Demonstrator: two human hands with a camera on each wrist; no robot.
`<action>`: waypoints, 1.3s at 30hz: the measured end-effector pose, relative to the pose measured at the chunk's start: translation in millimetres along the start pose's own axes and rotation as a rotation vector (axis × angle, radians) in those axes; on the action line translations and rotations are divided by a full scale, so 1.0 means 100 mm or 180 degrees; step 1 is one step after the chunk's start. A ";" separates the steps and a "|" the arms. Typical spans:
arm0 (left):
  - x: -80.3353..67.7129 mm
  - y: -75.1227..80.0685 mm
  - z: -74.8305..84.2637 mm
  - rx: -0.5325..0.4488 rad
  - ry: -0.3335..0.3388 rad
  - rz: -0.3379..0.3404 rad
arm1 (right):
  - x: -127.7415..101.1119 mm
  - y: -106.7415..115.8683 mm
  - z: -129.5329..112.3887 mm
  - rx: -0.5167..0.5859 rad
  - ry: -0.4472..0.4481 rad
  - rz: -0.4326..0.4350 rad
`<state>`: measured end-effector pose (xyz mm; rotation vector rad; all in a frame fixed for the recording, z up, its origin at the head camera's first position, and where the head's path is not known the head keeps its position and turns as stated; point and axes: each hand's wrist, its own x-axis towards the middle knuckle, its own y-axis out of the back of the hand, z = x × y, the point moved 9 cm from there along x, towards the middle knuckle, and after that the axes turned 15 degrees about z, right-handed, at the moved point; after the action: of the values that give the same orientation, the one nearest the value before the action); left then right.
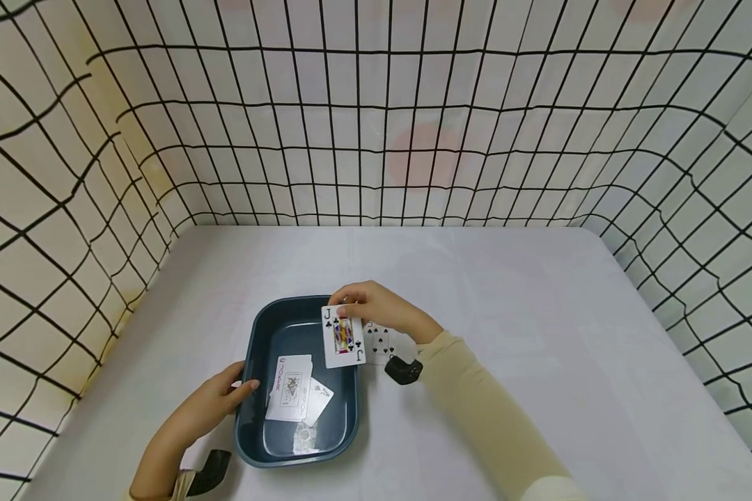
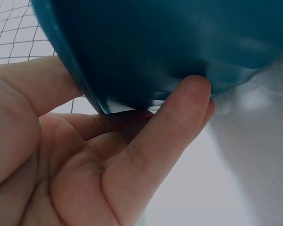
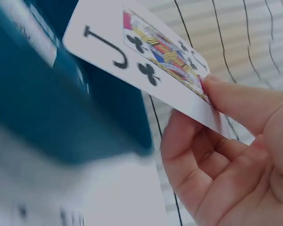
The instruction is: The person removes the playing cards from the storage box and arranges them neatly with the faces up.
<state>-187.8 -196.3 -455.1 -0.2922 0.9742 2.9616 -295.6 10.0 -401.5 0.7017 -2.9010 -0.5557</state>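
Observation:
A dark blue tray (image 1: 286, 303) sits on the white table. My right hand (image 1: 346, 306) pinches a jack of clubs (image 1: 342, 337) by its top edge, face up, over the tray's right rim. In the right wrist view the jack of clubs (image 3: 146, 61) is pinched between thumb and fingers (image 3: 236, 101), next to the tray wall (image 3: 47, 103). My left hand (image 1: 241, 390) holds the tray's left rim, thumb over the edge. The left wrist view shows its fingers (image 2: 179, 113) against the tray's outer wall (image 2: 155, 47). A joker card (image 1: 290, 387) and another card (image 1: 321, 400) lie in the tray.
A clubs card (image 1: 382, 341) lies face up on the table just right of the tray, under my right wrist. Grid-patterned walls (image 1: 376, 139) close the table in at the back and on both sides.

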 end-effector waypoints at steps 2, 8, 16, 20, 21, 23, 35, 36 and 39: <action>0.00 0.00 0.00 0.0002 0.0018 0.0008 | -0.03 0.18 0.12 0.0040 -0.0068 0.0113; -0.01 0.00 0.02 0.0033 -0.0048 -0.0001 | -0.14 0.63 0.61 0.0006 -0.0406 0.0385; -0.02 0.02 0.03 0.0093 -0.0061 -0.0008 | -0.30 0.91 1.16 -0.0548 -0.0723 0.0690; -0.01 0.02 0.03 0.0105 -0.0049 -0.0013 | -0.34 0.94 1.22 -0.1104 -0.0734 0.0897; -0.01 0.02 0.03 0.0106 -0.0046 -0.0013 | -0.35 0.94 1.21 -0.1233 -0.0721 0.0933; -0.01 0.01 0.03 0.0107 -0.0043 -0.0012 | -0.36 0.94 1.21 -0.1415 -0.0712 0.0986; 0.00 0.02 0.01 0.0065 -0.0041 -0.0024 | -0.34 0.88 1.13 -0.1834 -0.0410 0.0984; 0.00 0.02 0.01 0.0065 -0.0042 -0.0027 | -0.34 0.88 1.12 -0.1839 -0.0403 0.0962; 0.00 0.02 0.01 0.0061 -0.0052 -0.0044 | -0.34 0.89 1.10 -0.1785 -0.0413 0.0944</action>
<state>-188.3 -197.1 -453.3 -0.2728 0.9941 2.9357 -323.2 135.0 -471.3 0.1601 -2.6666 -1.3262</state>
